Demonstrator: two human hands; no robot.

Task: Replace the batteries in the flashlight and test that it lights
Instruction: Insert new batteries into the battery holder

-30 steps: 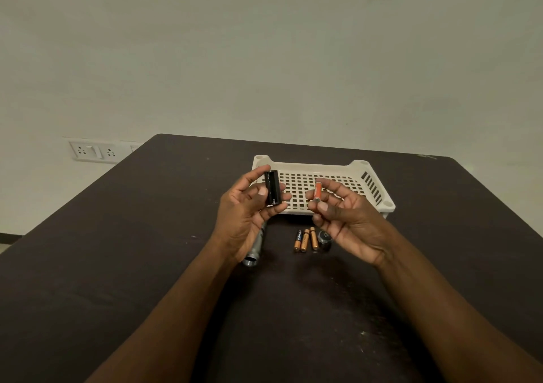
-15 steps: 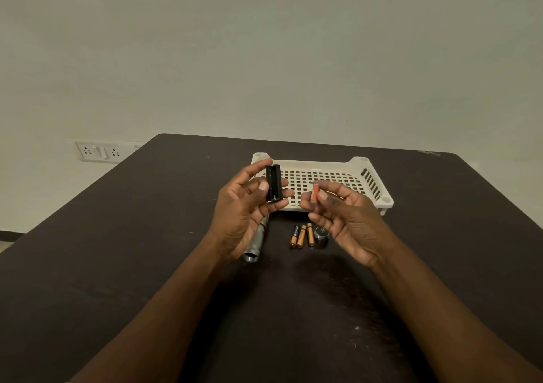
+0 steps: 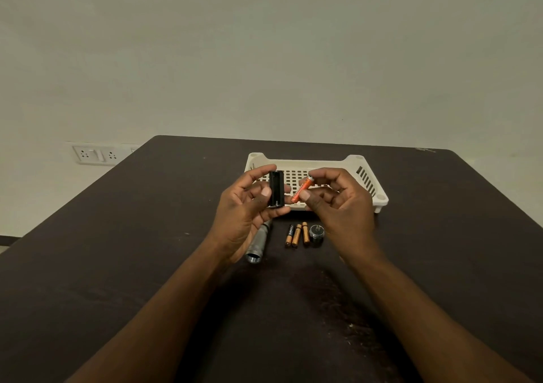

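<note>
Above the dark brown desk (image 3: 117,265), the left hand (image 3: 244,206) grips an upright black plastic battery holder (image 3: 276,188) between thumb and fingers. Just to its right, the right hand (image 3: 338,203) pinches a tilted orange battery (image 3: 302,190), its lower end nearly at the holder. Below lie the silver metal flashlight body (image 3: 260,243), partly hidden by the left hand, three copper-and-black batteries (image 3: 296,234) and a round dark end cap (image 3: 317,232). Behind the hands sits a white slotted plastic tray (image 3: 367,177); its contents are partly hidden.
</note>
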